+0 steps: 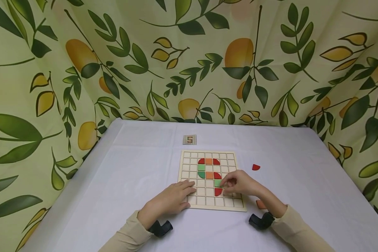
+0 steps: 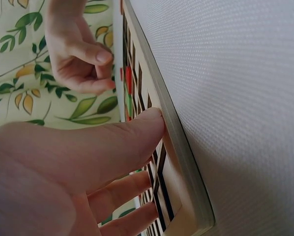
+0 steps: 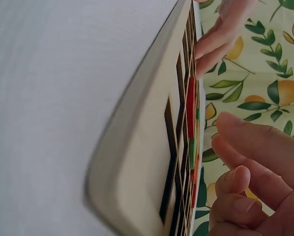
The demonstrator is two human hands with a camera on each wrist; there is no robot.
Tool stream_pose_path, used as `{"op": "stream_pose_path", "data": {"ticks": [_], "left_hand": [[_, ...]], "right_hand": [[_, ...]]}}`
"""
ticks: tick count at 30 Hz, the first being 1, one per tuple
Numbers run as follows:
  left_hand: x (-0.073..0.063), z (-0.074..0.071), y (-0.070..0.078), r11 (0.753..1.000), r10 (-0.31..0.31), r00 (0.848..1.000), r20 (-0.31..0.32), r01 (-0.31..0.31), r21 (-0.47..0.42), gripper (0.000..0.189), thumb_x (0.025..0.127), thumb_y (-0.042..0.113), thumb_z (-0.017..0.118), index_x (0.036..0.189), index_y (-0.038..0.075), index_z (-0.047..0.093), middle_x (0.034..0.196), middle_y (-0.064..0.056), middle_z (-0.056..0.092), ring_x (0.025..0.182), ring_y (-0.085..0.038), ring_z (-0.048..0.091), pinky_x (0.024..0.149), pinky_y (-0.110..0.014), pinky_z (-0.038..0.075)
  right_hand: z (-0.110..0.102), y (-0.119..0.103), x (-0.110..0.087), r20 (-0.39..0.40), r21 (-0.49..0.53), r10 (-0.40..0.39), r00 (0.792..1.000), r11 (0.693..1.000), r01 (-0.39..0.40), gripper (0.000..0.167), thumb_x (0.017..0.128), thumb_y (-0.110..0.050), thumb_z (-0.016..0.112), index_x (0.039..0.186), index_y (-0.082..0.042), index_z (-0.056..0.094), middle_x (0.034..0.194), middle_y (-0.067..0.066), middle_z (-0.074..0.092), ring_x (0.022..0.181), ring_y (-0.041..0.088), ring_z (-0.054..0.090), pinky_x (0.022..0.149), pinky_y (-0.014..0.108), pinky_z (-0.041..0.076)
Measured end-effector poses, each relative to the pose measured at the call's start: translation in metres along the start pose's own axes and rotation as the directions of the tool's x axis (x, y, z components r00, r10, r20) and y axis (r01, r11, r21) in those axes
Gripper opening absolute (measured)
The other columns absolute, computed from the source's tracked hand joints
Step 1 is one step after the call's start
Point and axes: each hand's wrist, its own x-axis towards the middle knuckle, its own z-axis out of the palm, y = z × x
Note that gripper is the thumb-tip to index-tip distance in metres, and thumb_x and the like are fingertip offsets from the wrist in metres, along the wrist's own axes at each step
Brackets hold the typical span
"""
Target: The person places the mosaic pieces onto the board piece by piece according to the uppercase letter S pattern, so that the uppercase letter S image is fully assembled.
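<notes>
A pale wooden grid board point(image 1: 214, 207) lies on the white-covered table. Red, orange and green tiles form an S-like curve in its cells, ending at a red quarter-round tile point(image 1: 218, 191). My left hand point(image 1: 173, 197) rests on the board's left side, fingers spread over the cells; in the left wrist view its thumb point(image 2: 142, 132) touches the board near the edge. Beside the light green square tile point(image 1: 218, 183), my right hand point(image 1: 242, 183) has loosely bent fingers. The right wrist view shows those fingers point(image 3: 250, 177) with nothing between them, apart from the board.
Behind the board lies a small card point(image 1: 189, 139) printed with an S-shaped pattern on a grid. A loose red quarter-round tile point(image 1: 256, 167) sits to the board's right. Nearer, an orange tile point(image 1: 260, 204) is partly hidden by the right wrist. A leaf-and-fruit curtain point(image 1: 201, 70) surrounds the table.
</notes>
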Motion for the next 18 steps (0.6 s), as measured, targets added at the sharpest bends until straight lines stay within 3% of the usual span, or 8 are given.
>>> {"op": "stream_pose_path", "data": {"ticks": [9,18], "left_hand": [[-0.001,0.000,0.000,1.000,0.005,1.000,-0.006,-0.005,0.000,0.047,0.095,0.023,0.070,0.138,0.008,0.059,0.151,-0.010,0.050,0.142,-0.032,0.045,0.113,-0.046,0.044],[-0.001,0.000,-0.001,1.000,0.010,1.000,-0.010,-0.010,0.003,0.047,0.095,0.023,0.070,0.138,0.008,0.059,0.151,-0.010,0.051,0.142,-0.032,0.045,0.113,-0.046,0.044]], "right_hand": [[-0.006,0.006,-0.010,0.002,0.017,0.051,0.999,0.999,-0.051,0.017,0.081,-0.006,0.082,0.095,0.001,0.076,0.066,-0.007,0.051,0.063,0.003,0.045,0.055,0.017,0.036],[-0.013,0.009,-0.024,-0.010,0.041,0.039,0.999,0.998,-0.039,0.018,0.081,-0.006,0.081,0.096,0.003,0.076,0.068,-0.008,0.050,0.064,0.002,0.044,0.055,0.018,0.035]]}}
